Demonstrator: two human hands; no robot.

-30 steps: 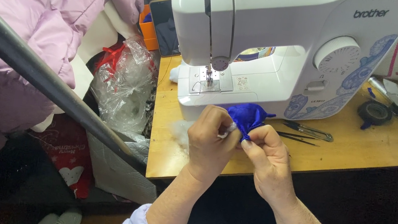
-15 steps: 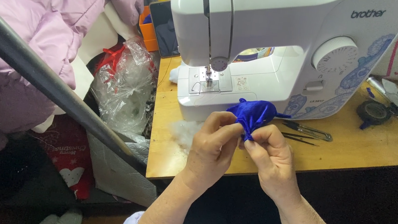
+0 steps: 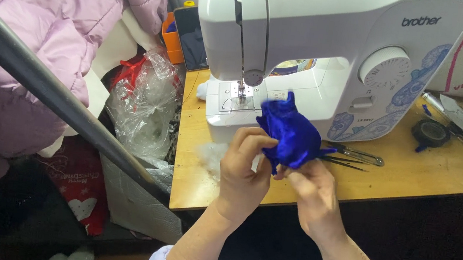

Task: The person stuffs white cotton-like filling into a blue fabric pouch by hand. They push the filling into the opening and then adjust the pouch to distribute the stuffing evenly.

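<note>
Bunched into a ruffled ball, a bright blue satin piece was held up between both hands above the near edge of the wooden table, just in front of the white sewing machine. The left hand was curled against its left side with the fingers clenched on the cloth, while the right hand pinched it from below. Black-bladed scissors were seen lying on the table just right of the hands, and a crumpled clear plastic bag off the table's left end.

Bright, even light; soft shadows; perhaps slight blur on the moving hands.
</note>
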